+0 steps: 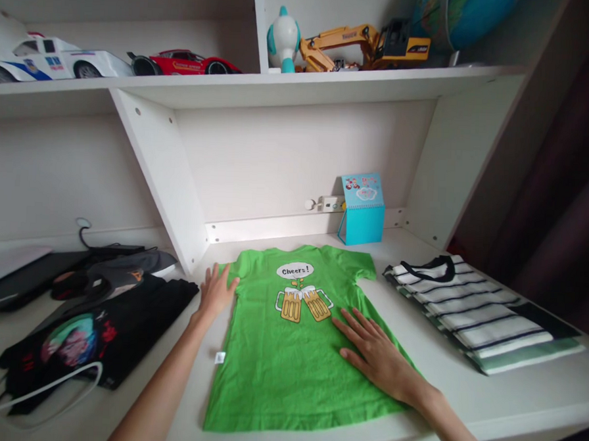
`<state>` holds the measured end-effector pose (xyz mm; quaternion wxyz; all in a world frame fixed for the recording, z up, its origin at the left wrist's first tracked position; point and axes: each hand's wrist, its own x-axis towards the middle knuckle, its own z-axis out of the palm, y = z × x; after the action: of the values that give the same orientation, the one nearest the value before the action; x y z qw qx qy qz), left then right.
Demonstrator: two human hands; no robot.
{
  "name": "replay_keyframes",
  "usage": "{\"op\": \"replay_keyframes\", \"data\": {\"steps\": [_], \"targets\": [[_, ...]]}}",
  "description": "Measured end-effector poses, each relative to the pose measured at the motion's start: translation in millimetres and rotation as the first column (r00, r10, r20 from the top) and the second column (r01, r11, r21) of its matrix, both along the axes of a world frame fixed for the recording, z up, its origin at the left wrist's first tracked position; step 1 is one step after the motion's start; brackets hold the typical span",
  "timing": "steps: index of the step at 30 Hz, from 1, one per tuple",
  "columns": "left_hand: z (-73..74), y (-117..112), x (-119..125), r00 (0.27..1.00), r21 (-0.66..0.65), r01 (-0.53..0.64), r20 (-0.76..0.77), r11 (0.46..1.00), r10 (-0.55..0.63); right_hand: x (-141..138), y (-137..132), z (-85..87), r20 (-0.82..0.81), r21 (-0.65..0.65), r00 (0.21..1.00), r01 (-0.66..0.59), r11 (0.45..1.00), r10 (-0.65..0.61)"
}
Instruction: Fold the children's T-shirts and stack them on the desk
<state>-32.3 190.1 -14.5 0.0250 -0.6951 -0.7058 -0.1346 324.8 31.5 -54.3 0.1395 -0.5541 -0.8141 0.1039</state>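
A green T-shirt (277,371) with a "Cheers!" speech bubble and two beer mugs printed on it lies spread flat on the white desk, its collar toward the back. My left hand (218,290) rests at the sleeve on the shirt's left side, fingers spread. On the right part of the shirt, beside the mug print, my right hand (374,353) lies flat with fingers apart. Neither hand grips the cloth. A small white tag (219,357) sticks out from the shirt's left side seam.
Folded clothes, a striped shirt (472,309) uppermost, lie at the right. Black clothing (146,318), a cap (149,263) and a white cable (63,387) are at the left. A blue desk calendar (364,217) stands behind. Overhead, the shelf (321,84) carries toy vehicles and a globe (463,19).
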Motion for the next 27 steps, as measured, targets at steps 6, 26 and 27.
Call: {"op": "replay_keyframes", "data": {"steps": [6, 26, 27], "targets": [[-17.3, 7.3, 24.2, 0.963, -0.240, 0.269, 0.039, 0.933, -0.267, 18.2, -4.3, 4.5, 0.020, -0.020, 1.000, -0.016, 1.000, 0.016], [2.5, 70.0, -58.5, 0.993, -0.215, 0.067, 0.106, 0.974, -0.045, -234.9, -41.9, -41.4, 0.048, 0.380, 0.925, -0.366, 0.850, 0.377], [7.9, 67.9, -63.2, 0.990, -0.237, 0.077, 0.135, 0.969, -0.045, -230.2, -41.6, -41.4, 0.034, 0.401, 0.924, -0.362, 0.842, 0.381]]}}
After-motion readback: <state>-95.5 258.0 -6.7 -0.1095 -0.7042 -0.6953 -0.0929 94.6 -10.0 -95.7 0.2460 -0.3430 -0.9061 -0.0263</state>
